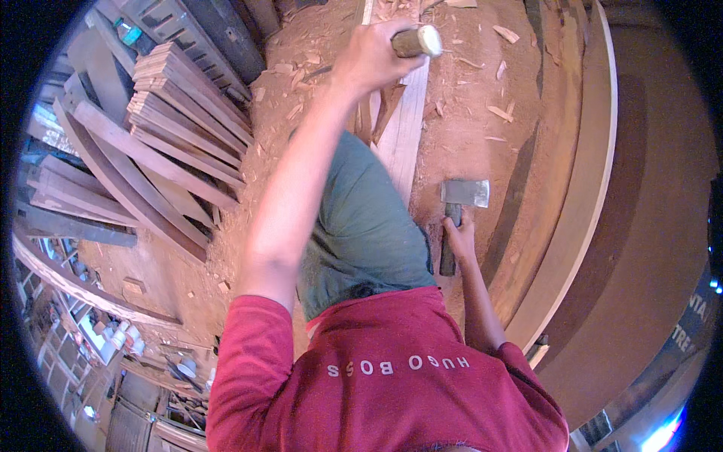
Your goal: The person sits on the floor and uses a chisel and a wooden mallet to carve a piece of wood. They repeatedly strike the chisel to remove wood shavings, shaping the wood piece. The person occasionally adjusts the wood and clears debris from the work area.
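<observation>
My left hand point(367, 59) is raised at the top of the view. Its fingers wrap round a short, round wooden stick point(410, 43), whose pale cut end points right. Below that hand lies a long, pale wooden plank point(403, 147) on the ground, with a darker, thin wood piece point(386, 113) against its left side. Lower and to the right, my right hand point(461, 235) grips a hatchet point(465, 193) by its dark handle, close under the metal head. The hatchet is held over the ground, right of my bent knee.
Stacked boards point(184, 113) and curved timbers point(124, 177) fill the left side. Wood chips point(501, 113) litter the dusty ground. A long, bowed board point(584, 233) runs along the right, beside a large brown panel point(640, 226).
</observation>
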`<state>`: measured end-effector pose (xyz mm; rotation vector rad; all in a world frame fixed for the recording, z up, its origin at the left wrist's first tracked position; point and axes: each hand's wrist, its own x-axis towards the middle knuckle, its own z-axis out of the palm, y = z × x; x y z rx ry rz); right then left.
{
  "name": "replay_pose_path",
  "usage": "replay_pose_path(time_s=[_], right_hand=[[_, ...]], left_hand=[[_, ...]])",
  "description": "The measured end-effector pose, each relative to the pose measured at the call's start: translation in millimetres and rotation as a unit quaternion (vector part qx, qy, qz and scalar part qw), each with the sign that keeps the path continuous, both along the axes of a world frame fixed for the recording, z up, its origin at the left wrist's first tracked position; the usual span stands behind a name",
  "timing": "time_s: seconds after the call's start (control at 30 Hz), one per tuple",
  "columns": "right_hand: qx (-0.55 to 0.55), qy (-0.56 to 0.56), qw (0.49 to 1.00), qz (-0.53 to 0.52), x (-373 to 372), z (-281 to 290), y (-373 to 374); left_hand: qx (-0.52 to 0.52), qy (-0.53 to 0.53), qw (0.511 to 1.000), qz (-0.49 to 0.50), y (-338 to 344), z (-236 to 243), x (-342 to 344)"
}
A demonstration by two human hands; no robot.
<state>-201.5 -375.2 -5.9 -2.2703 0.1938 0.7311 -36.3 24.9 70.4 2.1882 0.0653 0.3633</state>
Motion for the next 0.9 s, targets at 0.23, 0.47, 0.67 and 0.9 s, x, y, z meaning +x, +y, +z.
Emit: replay_pose_path(time_s=[0.23, 0.47, 0.67, 0.9], right_hand=[[0.018, -0.115, 0.993, 0.033, 0.9, -52.6, -14.3], [0.113, -0.054, 0.991, -0.047, -14.5, -93.9, -26.9], [0.129, 0.048, 0.987, -0.084, -7.8, -85.4, -30.5], [0.175, -0.014, 0.982, -0.064, -9.8, -96.2, -29.9]], left_hand=[[0.209, 0.34, 0.913, -0.08, -12.5, -78.0, 27.2], [0.239, 0.456, 0.854, -0.079, -21.8, -98.5, 37.6], [0.202, 0.432, 0.879, -0.025, -6.1, -95.0, 27.7], [0.136, 0.4, 0.906, 0.039, -3.2, -52.0, -28.0]])
